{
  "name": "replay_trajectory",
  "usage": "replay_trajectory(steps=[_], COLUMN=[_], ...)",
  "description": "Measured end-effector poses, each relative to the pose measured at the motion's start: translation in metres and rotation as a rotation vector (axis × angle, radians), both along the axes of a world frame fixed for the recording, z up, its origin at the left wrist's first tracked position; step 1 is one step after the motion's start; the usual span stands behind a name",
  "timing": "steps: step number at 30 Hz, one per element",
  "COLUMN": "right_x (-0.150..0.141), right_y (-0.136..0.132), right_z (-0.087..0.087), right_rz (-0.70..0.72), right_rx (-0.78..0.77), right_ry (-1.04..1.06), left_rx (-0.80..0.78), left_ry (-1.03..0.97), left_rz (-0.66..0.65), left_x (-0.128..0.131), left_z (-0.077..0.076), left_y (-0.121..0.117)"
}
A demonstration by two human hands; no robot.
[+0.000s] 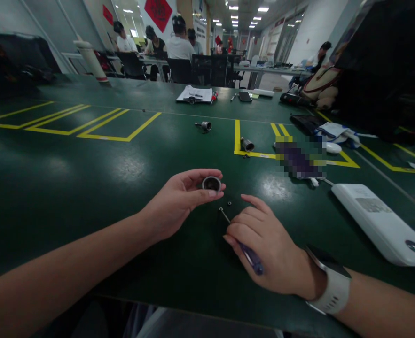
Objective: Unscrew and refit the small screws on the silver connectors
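Between the fingers and thumb of my left hand (179, 199) is a small round metal cup (211, 182), its hollow mouth turned toward me. My right hand (267, 244) wraps round a screwdriver with a purple see-through handle (252, 259). The index finger stretches out above the tool, and its thin shaft points up and left. A tiny nut-like piece sits at or near the shaft's tip. Just beyond it a small nut (229, 203) lies on the green table (87, 188). Two similar metal parts rest farther off: one with a stem (204, 126) and one on its side (247, 144).
Tiny dark pieces (246, 156) lie by the yellow tape lines. At right are a blurred-out phone (297, 160), a cable and a white power bank (379, 223). A clipboard with papers (195, 95) lies at the back. Several people sit at tables beyond.
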State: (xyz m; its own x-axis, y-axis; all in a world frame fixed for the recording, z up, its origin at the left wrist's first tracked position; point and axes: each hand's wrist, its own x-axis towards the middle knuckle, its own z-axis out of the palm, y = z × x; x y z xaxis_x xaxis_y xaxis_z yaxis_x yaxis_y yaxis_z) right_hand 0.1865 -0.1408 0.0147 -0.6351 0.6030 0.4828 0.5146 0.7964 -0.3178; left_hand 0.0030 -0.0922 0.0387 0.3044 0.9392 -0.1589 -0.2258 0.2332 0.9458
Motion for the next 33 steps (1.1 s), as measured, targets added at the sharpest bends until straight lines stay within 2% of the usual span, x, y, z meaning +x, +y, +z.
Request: replay_trajectory(steps=[3,7,11,19,33], right_x=[0.0,0.003,0.006,0.005,0.001], right_y=[0.001,-0.001,-0.003,0.0,-0.003], right_z=[-0.001,0.001,0.0,0.0,0.003], right_rz=[-0.018,-0.024,-0.025,-0.034,-0.026], right_rx=[0.061,0.178,0.26,0.204,0.175], right_ry=[-0.002,0.121,0.235,0.189,0.141], left_rx=[0.034,0.125,0.109,0.074,0.131], left_ry=[0.03,0.096,0.156,0.179,0.29], left_rz=[0.015,0.02,-0.03,-0.062,0.011], left_x=[-0.001,-0.001,0.002,0.005,0.009], left_z=[-0.001,-0.002,-0.003,-0.003,0.001], left_y=[0.001,0.002,-0.001,-0.006,-0.01])
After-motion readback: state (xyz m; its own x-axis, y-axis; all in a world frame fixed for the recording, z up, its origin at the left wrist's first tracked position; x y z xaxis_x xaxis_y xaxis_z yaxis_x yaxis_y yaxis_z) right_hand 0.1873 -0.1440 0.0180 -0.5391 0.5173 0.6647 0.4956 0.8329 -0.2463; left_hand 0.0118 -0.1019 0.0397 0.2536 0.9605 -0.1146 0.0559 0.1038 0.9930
